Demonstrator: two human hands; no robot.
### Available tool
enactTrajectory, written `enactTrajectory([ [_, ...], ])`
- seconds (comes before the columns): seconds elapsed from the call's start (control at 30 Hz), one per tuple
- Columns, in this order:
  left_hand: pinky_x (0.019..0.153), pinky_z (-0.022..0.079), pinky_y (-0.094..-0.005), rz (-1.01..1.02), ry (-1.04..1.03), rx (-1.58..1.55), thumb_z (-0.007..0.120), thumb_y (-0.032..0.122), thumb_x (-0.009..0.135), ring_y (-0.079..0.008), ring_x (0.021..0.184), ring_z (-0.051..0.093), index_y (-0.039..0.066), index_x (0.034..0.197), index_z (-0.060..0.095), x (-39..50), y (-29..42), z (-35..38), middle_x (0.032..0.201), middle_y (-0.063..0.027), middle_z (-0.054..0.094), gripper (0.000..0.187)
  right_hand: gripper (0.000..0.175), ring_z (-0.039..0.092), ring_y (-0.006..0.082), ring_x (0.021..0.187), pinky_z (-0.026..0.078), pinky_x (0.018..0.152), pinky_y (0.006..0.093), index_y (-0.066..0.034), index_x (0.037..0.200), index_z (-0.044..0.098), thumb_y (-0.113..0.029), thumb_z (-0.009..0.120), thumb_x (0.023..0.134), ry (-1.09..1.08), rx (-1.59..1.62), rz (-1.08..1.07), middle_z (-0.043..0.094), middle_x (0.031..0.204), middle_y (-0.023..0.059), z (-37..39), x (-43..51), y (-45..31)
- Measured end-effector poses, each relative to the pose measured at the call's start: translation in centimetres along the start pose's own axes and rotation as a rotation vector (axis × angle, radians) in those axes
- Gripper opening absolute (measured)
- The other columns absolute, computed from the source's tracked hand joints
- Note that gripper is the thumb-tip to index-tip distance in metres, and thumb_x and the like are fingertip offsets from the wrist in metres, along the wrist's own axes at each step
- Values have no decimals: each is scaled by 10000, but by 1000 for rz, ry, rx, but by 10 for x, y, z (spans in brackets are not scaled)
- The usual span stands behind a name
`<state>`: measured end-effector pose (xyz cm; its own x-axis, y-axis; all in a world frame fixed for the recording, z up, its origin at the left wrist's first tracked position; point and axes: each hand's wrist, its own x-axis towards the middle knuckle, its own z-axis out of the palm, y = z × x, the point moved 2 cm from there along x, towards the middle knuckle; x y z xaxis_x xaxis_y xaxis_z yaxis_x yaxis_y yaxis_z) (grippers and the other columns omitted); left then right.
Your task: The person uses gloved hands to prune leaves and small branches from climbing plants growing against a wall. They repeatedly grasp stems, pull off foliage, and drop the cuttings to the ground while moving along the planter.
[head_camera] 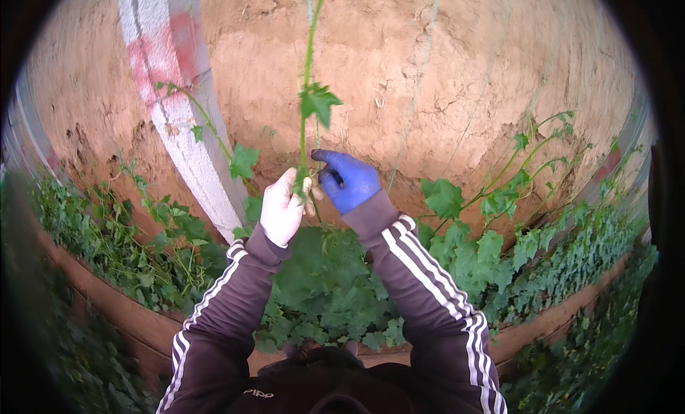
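Note:
My left hand [283,208], in a whitish glove, grips a green vine stem [307,66] between thumb and fingers. The stem rises from the grip past the top of the view, with a lobed leaf [320,102] partway up. Just to the right is my right hand [350,179] in a blue glove. Its forefinger reaches toward the stem, and a gap shows between forefinger and thumb with nothing visible in it. A thin hanging string [318,133] runs down behind the stem to the right fingertips; whether they touch it is unclear.
An earthen wall [353,66] stands before me. A slanted white post [176,125] with red paint leans at left. Dense leafy vines [332,280] grow along the wall's foot, with longer shoots [497,178] at right. Another string [423,66] hangs right of my hands.

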<state>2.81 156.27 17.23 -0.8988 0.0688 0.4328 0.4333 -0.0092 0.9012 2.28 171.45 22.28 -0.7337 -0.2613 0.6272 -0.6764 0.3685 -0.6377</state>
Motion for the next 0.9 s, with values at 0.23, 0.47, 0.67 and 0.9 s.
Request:
enactTrajectory([
  [0.23,500,411,-230,146,116,213,520,145,982,-81,531,531,1,910,565,-5,5,-6,737,-49,593,168,83,619,345,740,477,704,435,-72,897,626,-117,597,833,-12,-391,-132,630,772,137,10,-4,-16],
  [0.47,587,452,-332,211,230,263,563,62,893,-213,605,561,-28,895,574,2,14,-3,727,-152,576,90,135,613,355,733,493,681,431,-28,923,634,-85,589,809,-187,-465,-146,630,812,177,8,-14,-37],
  [0.67,517,400,-220,16,126,15,515,135,976,-74,538,487,-16,1032,588,-5,8,-19,754,-48,613,177,283,615,103,704,510,639,251,-12,1164,621,-84,592,891,-28,322,170,664,784,67,-36,-28,-29],
  [0.9,435,285,-180,40,-36,-106,525,248,988,-13,484,387,-6,1153,602,-13,1,-54,701,29,577,313,319,673,303,864,527,787,376,-31,1089,648,-263,624,871,-317,-167,496,695,954,168,59,-111,102],
])
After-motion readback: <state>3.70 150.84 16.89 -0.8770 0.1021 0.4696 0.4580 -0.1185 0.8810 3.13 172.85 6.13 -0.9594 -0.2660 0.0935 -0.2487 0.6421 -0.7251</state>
